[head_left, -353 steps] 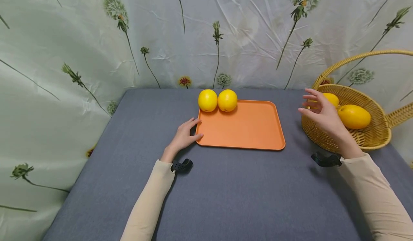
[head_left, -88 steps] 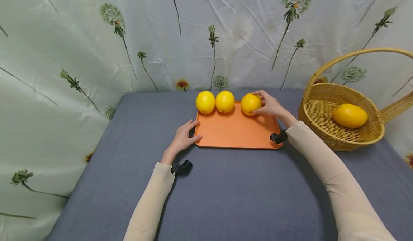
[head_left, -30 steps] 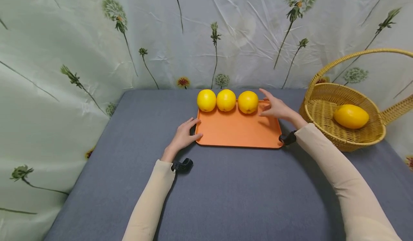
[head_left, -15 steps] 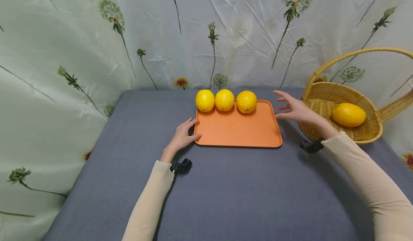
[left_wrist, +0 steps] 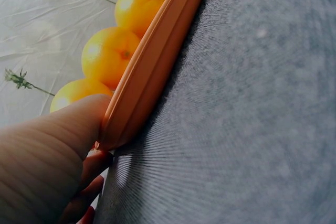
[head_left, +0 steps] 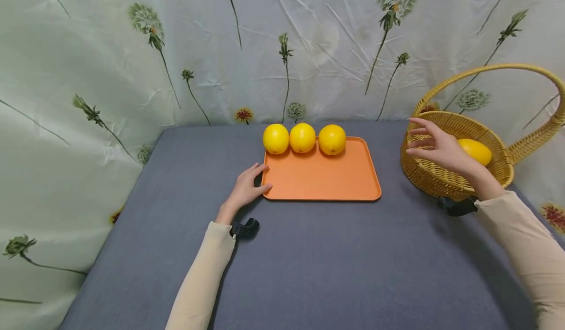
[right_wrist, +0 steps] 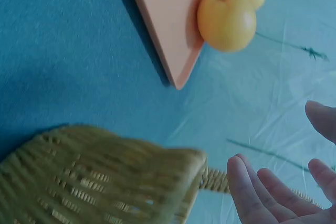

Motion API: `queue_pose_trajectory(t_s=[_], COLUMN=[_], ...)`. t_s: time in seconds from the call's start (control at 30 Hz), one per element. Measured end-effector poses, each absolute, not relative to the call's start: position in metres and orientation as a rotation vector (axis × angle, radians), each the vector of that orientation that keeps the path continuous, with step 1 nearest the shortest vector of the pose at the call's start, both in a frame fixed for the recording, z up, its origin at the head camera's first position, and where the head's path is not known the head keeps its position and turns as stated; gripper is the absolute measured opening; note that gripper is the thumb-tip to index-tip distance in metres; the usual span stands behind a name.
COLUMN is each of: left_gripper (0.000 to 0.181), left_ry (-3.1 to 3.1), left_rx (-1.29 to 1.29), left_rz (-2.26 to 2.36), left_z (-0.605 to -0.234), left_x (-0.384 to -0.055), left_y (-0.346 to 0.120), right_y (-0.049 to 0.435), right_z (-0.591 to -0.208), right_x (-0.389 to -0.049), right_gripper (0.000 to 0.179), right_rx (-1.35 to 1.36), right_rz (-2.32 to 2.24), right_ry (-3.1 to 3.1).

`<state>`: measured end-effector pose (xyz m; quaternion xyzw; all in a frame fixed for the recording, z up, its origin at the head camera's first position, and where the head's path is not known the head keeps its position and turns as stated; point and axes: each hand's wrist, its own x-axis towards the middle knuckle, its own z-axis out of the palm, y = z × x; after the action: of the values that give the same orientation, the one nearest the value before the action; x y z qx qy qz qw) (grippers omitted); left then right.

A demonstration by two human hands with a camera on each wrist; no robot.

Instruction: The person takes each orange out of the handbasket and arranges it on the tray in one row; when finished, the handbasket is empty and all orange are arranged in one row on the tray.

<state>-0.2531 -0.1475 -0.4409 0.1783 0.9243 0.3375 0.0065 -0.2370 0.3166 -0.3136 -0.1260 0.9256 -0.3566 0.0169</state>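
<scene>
Three oranges (head_left: 302, 138) stand in a row along the back edge of the orange tray (head_left: 322, 178), from its left corner towards the right. My left hand (head_left: 244, 188) holds the tray's left edge, the thumb on the rim near the front corner. In the left wrist view that thumb (left_wrist: 86, 114) lies against the rim, with the fingers lower down. My right hand (head_left: 446, 151) hovers at the wicker basket (head_left: 434, 183), above its left rim, fingers spread and holding nothing. One more orange fruit (head_left: 475, 151), somewhat oblong in outline, lies in the basket, partly behind that hand.
The basket's tall handle (head_left: 490, 67) arches up over it at the right. A grey cloth (head_left: 318, 261) covers the table. Behind hangs a pale curtain (head_left: 260, 50) printed with flowers, close to the table's back edge.
An orange has gone from the basket to the tray beside the other two. My right hand has let go of it and moved right, back to the basket. My left hand stays put.
</scene>
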Motion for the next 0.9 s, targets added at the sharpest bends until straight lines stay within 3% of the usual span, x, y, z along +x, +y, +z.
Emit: queue_pose_trajectory(t_s=[0.9], left_gripper=[0.061], left_ry=[2.887], left_rx=[0.554], left_rz=[1.046], left_z=[-0.439], left_x=[-0.254], left_y=[-0.146], right_y=[0.415], right_z=[-0.330], right_x=[-0.220], right_gripper=[0.073], right_rx=[0.204], right_rz=[-1.442], right_ry=[2.861])
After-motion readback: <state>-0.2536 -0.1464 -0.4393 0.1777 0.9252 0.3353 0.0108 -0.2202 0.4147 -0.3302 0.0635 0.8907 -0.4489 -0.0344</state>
